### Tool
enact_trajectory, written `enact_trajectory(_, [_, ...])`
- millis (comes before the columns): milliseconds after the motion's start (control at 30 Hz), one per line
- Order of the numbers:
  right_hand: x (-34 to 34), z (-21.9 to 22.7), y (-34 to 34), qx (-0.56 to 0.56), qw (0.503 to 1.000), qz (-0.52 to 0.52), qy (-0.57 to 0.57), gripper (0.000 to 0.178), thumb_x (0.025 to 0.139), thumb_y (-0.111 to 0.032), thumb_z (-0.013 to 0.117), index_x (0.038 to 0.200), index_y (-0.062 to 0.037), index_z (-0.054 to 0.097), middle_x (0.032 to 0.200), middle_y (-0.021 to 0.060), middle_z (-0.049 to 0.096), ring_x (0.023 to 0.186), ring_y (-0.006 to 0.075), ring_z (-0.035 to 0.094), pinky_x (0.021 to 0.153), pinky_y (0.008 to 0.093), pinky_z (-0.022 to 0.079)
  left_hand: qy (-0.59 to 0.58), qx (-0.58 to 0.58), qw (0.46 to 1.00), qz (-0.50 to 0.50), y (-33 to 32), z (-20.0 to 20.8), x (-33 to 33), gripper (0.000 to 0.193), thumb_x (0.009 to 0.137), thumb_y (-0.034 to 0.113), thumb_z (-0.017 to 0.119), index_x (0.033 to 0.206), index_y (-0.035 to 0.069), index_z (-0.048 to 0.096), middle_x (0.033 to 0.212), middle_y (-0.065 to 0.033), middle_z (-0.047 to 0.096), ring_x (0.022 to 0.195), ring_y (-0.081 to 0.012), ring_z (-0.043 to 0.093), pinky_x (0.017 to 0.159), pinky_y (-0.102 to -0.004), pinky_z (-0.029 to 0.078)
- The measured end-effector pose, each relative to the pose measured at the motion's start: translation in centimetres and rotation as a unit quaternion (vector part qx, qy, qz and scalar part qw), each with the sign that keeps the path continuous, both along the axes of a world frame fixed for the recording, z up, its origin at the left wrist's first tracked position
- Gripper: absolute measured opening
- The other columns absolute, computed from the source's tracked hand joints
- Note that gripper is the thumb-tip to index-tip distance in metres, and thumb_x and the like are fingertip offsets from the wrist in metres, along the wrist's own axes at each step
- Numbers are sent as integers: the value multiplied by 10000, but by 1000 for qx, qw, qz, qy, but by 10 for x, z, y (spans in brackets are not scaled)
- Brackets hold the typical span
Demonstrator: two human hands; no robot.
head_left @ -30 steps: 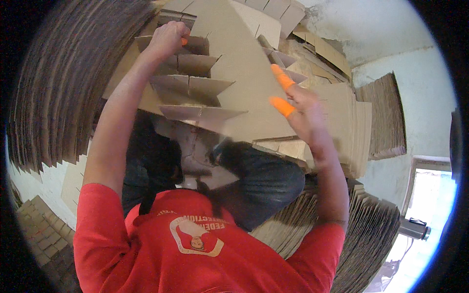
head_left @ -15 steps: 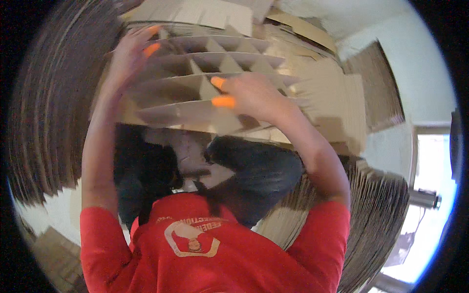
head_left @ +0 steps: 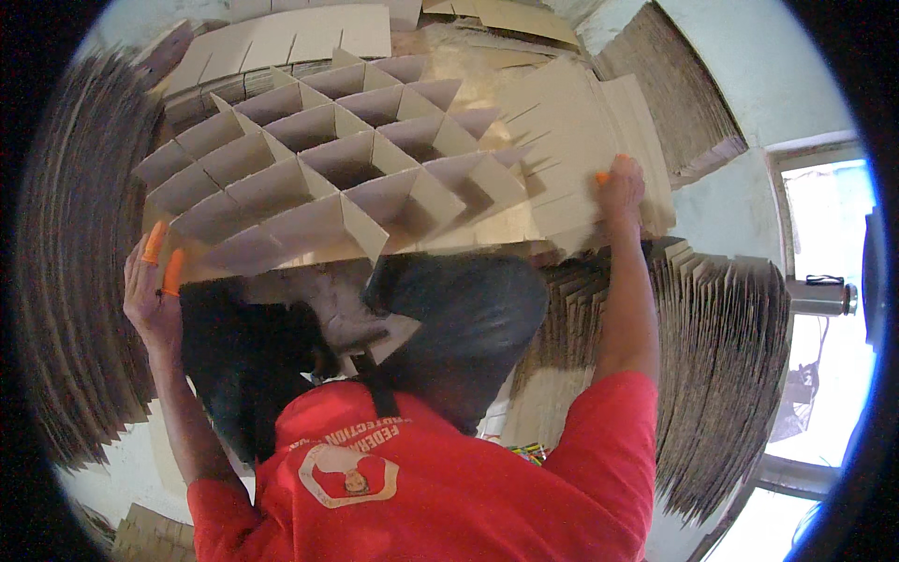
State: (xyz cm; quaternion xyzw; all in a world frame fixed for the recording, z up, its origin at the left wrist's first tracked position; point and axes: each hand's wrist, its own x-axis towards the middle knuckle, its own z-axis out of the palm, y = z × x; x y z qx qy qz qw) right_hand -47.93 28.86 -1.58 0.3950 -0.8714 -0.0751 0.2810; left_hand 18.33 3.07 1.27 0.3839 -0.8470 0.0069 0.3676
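My left hand (head_left: pixel 154 292) is open, orange covers (head_left: pixel 173 271) on thumb and finger, just beside the near left end of the cardboard grid (head_left: pixel 314 225) — which stands between my hands, slightly beyond them. My right hand (head_left: pixel 621 194) curls over slotted sheets (head_left: pixel 567 140) — whether gripping one, I cannot tell.

Pretty plain room tbh. The wall (head_left: pixel 782 75) on the right is a pale bluish white, with a tall cardboard stack (head_left: pixel 670 98) up against it. Further over there's a bright opening (head_left: pixel 829 201), window or doorway, can't tell which, with a light-coloured frame (head_left: pixel 775 183). Daylight there is totally blown out, bluish at the edge. Big dark-edged cardboard pile (head_left: pixel 80 253) fills the far left, pale patch (head_left: pixel 112 478) below it.
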Motion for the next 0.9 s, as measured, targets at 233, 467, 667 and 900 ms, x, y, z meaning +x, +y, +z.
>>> enact_trajectory(233, [28,47,-26,-228,970,-38,-73,394,767,-184,752,1071,-25,559,953,202,641,851,366,623,715,439,488,12,22,1000,10,6,2,4,337,818,41,703,1152,55,665,1126,-109,671,1078,-258,619,924,-336,478])
enact_trajectory(467, [145,157,-89,-402,856,325,14,512,793,-52,733,1273,-17,557,1097,154,677,777,175,657,654,288,520,54,57,997,-10,18,6,-8,405,766,117,756,1152,55,652,1128,-116,667,1041,-282,623,892,-350,496])
enact_trajectory(667, [285,204,-128,-255,770,434,-392,605,809,-6,722,1368,-14,491,886,-53,583,735,2,480,718,138,418,9,47,997,-58,31,8,-25,491,728,154,766,1183,54,611,1150,-127,644,1017,-308,603,840,-374,507])
enact_trajectory(900, [343,198,-163,-130,746,472,-452,628,789,0,731,1371,-35,497,959,-55,555,794,-1,462,754,142,387,70,91,986,-117,34,-13,-30,279,765,56,711,1037,51,649,1002,-128,664,901,-304,609,750,-373,510])
